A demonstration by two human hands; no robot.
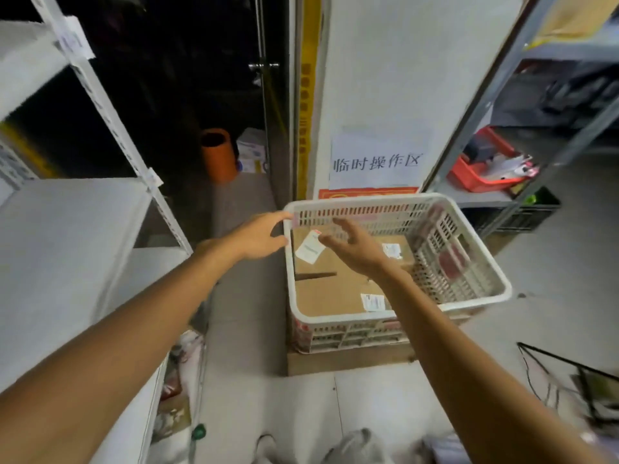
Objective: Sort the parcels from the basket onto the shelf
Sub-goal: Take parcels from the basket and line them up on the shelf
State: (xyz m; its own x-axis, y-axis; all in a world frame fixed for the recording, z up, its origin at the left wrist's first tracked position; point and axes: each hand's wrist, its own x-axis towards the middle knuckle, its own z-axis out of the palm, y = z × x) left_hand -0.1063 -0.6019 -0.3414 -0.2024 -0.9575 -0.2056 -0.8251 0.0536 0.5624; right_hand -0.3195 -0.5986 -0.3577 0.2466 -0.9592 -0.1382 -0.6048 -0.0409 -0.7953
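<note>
A white slatted plastic basket (475, 296) stands on the floor ahead of me. Brown cardboard parcels (330, 289) with white labels lie flat inside it. My left hand (256, 237) reaches toward the basket's far-left corner, fingers spread and holding nothing. Over the parcels hovers my right hand (356, 247), fingers loosely spread and empty. White shelf boards (63, 249) run along my left side.
A grey metal rack (495, 105) at right holds a red tray (479, 177) with papers. An orange tube (219, 154) stands in the dark gap behind. A paper sign (378, 159) hangs on the white wall. Bags lie under the left shelf; a wire frame (569, 390) sits lower right.
</note>
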